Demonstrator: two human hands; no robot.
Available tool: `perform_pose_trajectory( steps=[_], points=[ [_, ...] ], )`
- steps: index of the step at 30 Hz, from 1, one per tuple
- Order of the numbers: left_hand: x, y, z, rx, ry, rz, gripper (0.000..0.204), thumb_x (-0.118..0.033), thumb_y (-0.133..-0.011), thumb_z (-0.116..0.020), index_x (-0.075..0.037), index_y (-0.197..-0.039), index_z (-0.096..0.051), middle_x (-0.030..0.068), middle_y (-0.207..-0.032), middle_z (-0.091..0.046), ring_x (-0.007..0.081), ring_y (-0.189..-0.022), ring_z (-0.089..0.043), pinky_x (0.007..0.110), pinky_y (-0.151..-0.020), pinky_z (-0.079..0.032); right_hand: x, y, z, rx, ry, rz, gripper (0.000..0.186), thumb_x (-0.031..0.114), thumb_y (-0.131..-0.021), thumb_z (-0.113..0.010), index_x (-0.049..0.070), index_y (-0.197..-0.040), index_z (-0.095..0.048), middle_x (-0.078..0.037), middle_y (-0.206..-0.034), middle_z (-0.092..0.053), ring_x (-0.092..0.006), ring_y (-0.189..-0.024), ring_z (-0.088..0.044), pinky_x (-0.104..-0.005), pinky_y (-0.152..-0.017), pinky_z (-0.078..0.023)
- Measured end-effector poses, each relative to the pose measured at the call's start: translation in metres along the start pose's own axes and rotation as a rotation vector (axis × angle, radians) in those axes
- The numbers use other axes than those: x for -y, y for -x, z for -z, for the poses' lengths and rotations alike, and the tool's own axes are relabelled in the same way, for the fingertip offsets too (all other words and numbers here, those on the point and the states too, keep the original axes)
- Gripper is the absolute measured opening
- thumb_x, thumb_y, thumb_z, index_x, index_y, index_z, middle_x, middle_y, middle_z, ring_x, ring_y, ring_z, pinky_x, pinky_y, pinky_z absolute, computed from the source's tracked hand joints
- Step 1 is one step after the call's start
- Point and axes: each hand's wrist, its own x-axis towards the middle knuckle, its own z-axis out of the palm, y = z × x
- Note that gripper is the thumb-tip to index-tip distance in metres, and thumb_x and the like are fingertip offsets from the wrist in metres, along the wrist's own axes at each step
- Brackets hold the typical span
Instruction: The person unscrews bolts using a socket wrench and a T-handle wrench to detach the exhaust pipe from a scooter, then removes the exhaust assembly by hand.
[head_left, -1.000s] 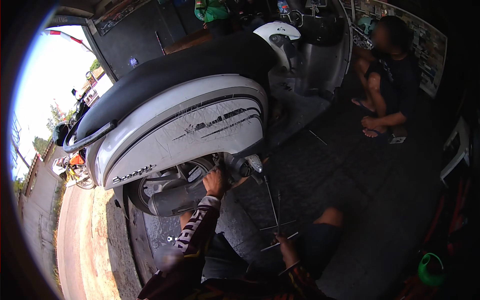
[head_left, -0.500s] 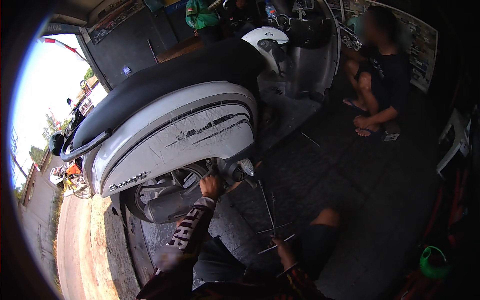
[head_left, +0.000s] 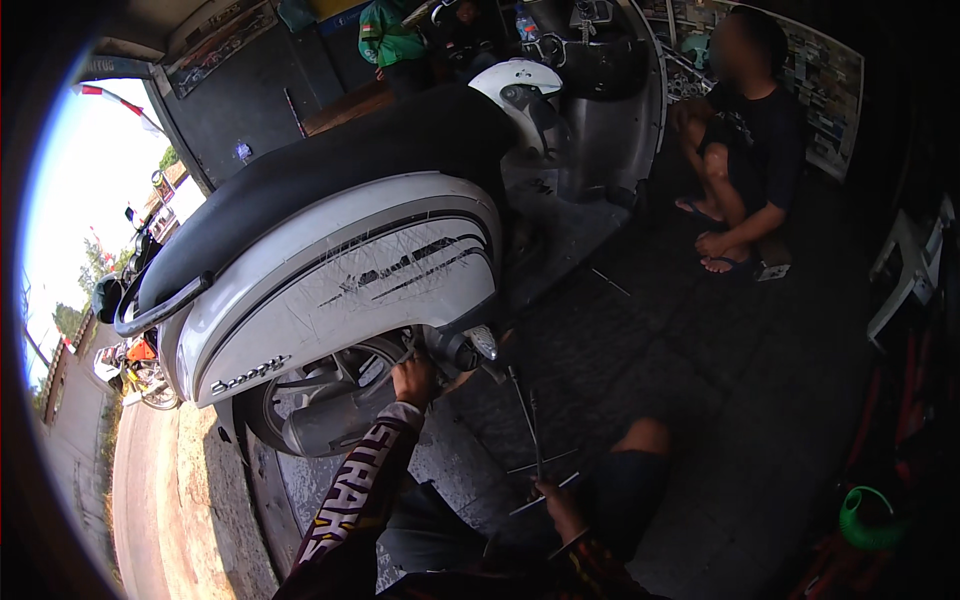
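A white scooter [head_left: 380,285] with a black seat and a scratched side panel stands before me. My left hand [head_left: 413,381] reaches under its panel, beside the rear wheel [head_left: 345,365] and the silver-grey muffler cover [head_left: 325,424]. Its fingers look curled, and what they grip is hidden. Lower right, my right hand [head_left: 563,508] is closed around a T-handle wrench [head_left: 545,493] at its crossbar, the shaft pointing toward the scooter. Close alongside is a second T-handle wrench [head_left: 522,402]; I cannot tell whether it lies on the floor or is held.
At the right a person [head_left: 755,150] in dark clothes squats near the scooter's front. A thin rod [head_left: 610,281] lies on the dark floor. A white plastic stool [head_left: 905,265] and a green coiled hose [head_left: 868,518] are farther right. Another person in green [head_left: 390,35] is behind the scooter.
The whole view has shifted slightly. My left hand stays at the same spot by the wheel, and my right hand still holds the T-handle wrench.
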Motion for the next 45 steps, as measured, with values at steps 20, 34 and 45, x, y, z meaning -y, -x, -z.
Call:
perform_pose_trajectory(
  steps=[20,34,45],
  points=[
    [0.003,0.0,-0.008,0.067,0.121,0.084,0.027,-0.026,-0.08,-0.054,-0.008,-0.099,-0.058,0.0132,-0.086,-0.064,0.0313,-0.079,-0.064,0.043,-0.065,-0.046,0.0,-0.001,-0.001,0.016,-0.065,0.005,0.026,0.024,-0.085,-0.051,0.002,-0.098,-0.058,-0.003,-0.072,-0.055,-0.0141,-0.069,-0.054,-0.0283,-0.068,-0.043],
    [-0.003,0.01,0.007,0.01,0.186,0.234,0.03,-0.036,-0.074,-0.06,-0.012,-0.091,-0.063,0.0105,-0.085,-0.065,0.0297,-0.079,-0.064,0.042,-0.063,-0.049,0.002,-0.001,0.001,-0.006,-0.046,0.007,0.025,0.024,-0.085,-0.051,0.003,-0.096,-0.058,-0.003,-0.073,-0.055,-0.0138,-0.07,-0.054,-0.028,-0.069,-0.042],
    [-0.005,0.004,-0.007,0.093,0.202,0.252,0.022,-0.027,-0.074,-0.06,-0.011,-0.09,-0.063,0.0104,-0.092,-0.064,0.0276,-0.09,-0.062,0.041,-0.068,-0.048,0.012,0.003,-0.002,-0.034,-0.072,-0.053,0.025,0.026,-0.085,-0.054,0.004,-0.097,-0.059,-0.001,-0.073,-0.055,-0.0126,-0.068,-0.054,-0.027,-0.068,-0.042]
  ],
)
